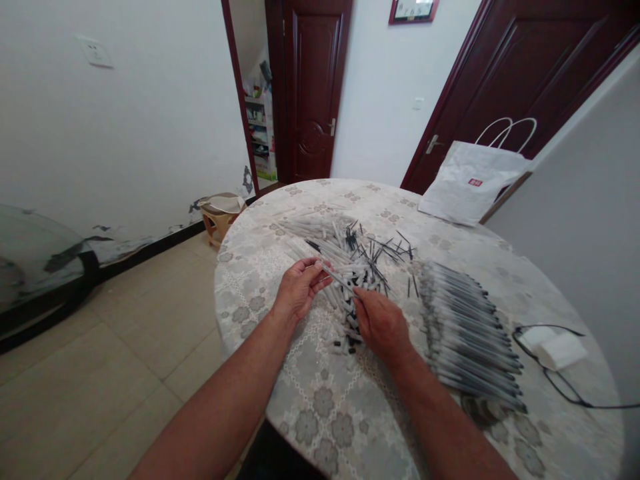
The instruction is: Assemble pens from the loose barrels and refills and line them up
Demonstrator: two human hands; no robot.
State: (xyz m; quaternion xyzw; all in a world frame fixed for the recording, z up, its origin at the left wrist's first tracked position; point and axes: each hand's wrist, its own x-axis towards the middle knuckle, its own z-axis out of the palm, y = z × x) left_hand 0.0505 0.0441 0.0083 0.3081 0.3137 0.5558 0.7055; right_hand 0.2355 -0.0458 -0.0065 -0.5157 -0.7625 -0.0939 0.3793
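Note:
Both my hands are over a round table covered with a patterned cloth. Between them runs a thin pale pen-like tube. My left hand pinches its upper left end between thumb and fingers. My right hand is closed around its lower right end. Beneath and beyond the hands lies a loose pile of whitish tubes, with small black and white caps at its near end. Thin black refills are scattered behind my right hand. To the right, many assembled grey pens lie side by side in a stack.
Black-framed glasses and a white folded tissue pack lie at the table's right. A white paper bag stands at the back right edge. A small stool is on the floor beyond the table's left edge.

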